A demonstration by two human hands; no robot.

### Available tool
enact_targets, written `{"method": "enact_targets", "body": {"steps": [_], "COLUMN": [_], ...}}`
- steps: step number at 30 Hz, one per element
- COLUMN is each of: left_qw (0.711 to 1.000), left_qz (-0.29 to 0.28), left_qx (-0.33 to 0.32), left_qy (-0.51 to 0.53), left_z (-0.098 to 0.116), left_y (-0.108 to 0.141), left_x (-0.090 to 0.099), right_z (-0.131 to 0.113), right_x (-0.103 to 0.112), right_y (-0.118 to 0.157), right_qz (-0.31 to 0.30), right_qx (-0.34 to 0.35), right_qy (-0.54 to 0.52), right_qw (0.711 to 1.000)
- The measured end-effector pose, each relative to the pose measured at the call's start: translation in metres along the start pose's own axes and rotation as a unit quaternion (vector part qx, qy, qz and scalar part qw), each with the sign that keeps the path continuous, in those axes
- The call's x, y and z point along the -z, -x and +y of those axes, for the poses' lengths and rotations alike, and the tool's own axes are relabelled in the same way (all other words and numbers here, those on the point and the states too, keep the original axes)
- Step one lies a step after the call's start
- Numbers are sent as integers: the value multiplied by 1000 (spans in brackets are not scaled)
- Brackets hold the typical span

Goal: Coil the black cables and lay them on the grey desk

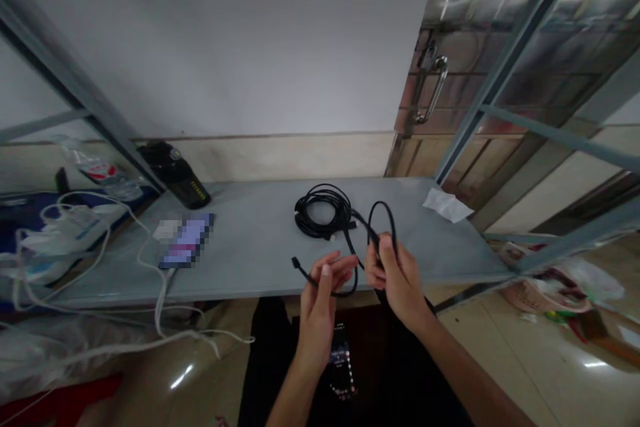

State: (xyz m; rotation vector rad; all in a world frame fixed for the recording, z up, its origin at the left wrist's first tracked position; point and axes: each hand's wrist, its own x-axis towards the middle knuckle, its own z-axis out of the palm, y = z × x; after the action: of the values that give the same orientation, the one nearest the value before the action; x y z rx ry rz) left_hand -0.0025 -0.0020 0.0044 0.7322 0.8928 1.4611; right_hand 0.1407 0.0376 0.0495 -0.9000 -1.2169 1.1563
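My right hand is closed around a black cable, part of which stands up in a loop above the fingers. My left hand, fingers loosely curled, has a length of the same black cable running across it. A connector end sticks out to the left of that hand. Just beyond both hands, a coiled black cable lies on the grey tabletop, with plug ends at its near side. Whether the coil and the held cable are one piece, I cannot tell.
A phone with a white cord and a black bottle are on the left. Tangled white cords and a plastic bottle lie farther left. Crumpled tissue rests at the right. Another lit phone is below my hands.
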Motion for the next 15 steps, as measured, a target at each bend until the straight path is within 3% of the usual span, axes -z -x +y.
{"method": "enact_targets", "body": {"steps": [2,4,6,9,12,15], "left_qw": [1000,1000,999,985,961,946], "left_qz": [5,4,34,151,249,281], "left_qx": [-11,-16,-30,-48,-83,-114], "left_qy": [7,14,29,64,90,111], "left_z": [15,37,63,104,140,159], "left_y": [-2,-10,-20,-33,-40,-37], "left_x": [8,24,46,81,110,129], "right_z": [11,15,16,9,-4,-22], "right_x": [16,44,84,157,230,287], "right_y": [5,3,-4,-13,-12,1], "right_qz": [-47,-41,17,130,264,337], "right_qx": [9,34,40,27,62,118], "right_qy": [89,143,143,102,71,56], "right_qw": [995,988,989,986,960,932]}}
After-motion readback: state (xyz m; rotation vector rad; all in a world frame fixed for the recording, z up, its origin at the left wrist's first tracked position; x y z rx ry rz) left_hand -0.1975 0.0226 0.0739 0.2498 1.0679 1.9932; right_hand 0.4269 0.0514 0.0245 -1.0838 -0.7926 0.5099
